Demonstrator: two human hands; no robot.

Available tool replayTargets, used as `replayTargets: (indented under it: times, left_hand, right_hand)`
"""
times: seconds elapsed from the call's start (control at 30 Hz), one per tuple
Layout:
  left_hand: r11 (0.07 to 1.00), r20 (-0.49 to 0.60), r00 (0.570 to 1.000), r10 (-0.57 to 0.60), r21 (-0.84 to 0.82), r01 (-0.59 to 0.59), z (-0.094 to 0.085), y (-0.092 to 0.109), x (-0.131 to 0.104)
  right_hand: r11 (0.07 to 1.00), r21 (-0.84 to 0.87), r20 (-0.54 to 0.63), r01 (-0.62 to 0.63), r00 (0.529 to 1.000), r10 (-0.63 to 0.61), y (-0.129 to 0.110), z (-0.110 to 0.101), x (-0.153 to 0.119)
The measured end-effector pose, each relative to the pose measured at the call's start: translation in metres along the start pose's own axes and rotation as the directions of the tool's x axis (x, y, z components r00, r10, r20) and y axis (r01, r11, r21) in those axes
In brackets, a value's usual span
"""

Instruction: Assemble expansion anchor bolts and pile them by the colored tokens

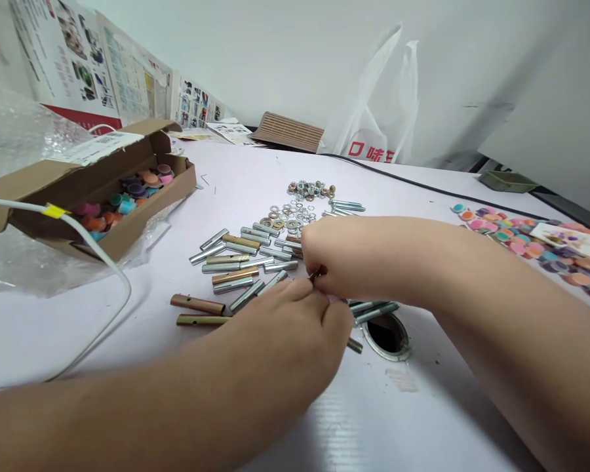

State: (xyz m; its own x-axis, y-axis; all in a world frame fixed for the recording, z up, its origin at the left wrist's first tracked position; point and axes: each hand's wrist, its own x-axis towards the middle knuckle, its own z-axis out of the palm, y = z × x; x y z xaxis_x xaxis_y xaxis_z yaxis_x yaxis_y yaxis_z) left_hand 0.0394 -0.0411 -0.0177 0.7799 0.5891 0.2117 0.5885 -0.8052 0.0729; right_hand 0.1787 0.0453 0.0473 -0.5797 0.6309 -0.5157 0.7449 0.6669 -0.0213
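Centrally, both hands meeting over the white surface [275, 419], fingertips pressed together around a small brownish metal piece [315, 273], only a sliver showing between them. Left hand [295, 321] coming in from lower left, fingers curled narrow, pinched on that piece from below. Right hand [339, 259] reaching across from the right, also closed tight, thumb and forefinger pinching the same piece from above; which hand carries the weight cannot be told. Long axis of the piece hidden by the fingers. Pile of metal sleeves [240, 262], silver and brass-toned, lying just beyond and left of the hands, most with long axes running roughly left to right; left hand nearer to them. A few more rods [373, 308] poking out under the right wrist, beside a round grommet hole [387, 335] in the surface. Washers and nuts [302, 203] scattered farther back. Cardboard box [128, 223] of coloured caps at far left, loose coloured discs [526, 246] at far right, well apart from both hands.
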Motion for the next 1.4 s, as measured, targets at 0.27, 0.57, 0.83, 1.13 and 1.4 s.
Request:
replayTargets:
  times: [0.27, 0.57, 0.83, 1.13, 1.4]
  left_hand:
    - [0.993, -0.07, 0.993, -0.095, 0.064, 0.1, 0.004, -0.02, -0.001]
    - [0.969, 0.022, 0.974, -0.225, -0.103, 0.226, 0.0, -0.026, 0.0]
    - [0.909, 0.118, 0.93, -0.348, -0.2, 0.366, -0.017, -0.028, 0.005]
    - [0.737, 0.065, 0.773, -0.631, -0.262, 0.623, -0.032, -0.057, 0.014]
    - [0.808, 0.152, 0.828, -0.539, -0.183, 0.56, -0.027, -0.061, 0.013]
  right_hand:
    - [0.997, 0.022, -0.026, -0.076, 0.997, 0.077, -0.001, -0.003, 0.0]
    - [0.992, -0.034, -0.08, -0.125, 0.989, 0.122, 0.003, -0.001, -0.001]
    - [0.998, 0.032, -0.107, -0.057, 0.992, 0.06, 0.006, 0.0, 0.005]
    - [0.997, 0.073, -0.177, -0.037, 0.983, 0.049, 0.033, -0.005, -0.006]
    - [0.983, 0.042, -0.222, -0.178, 0.958, 0.183, 0.048, -0.01, -0.014]
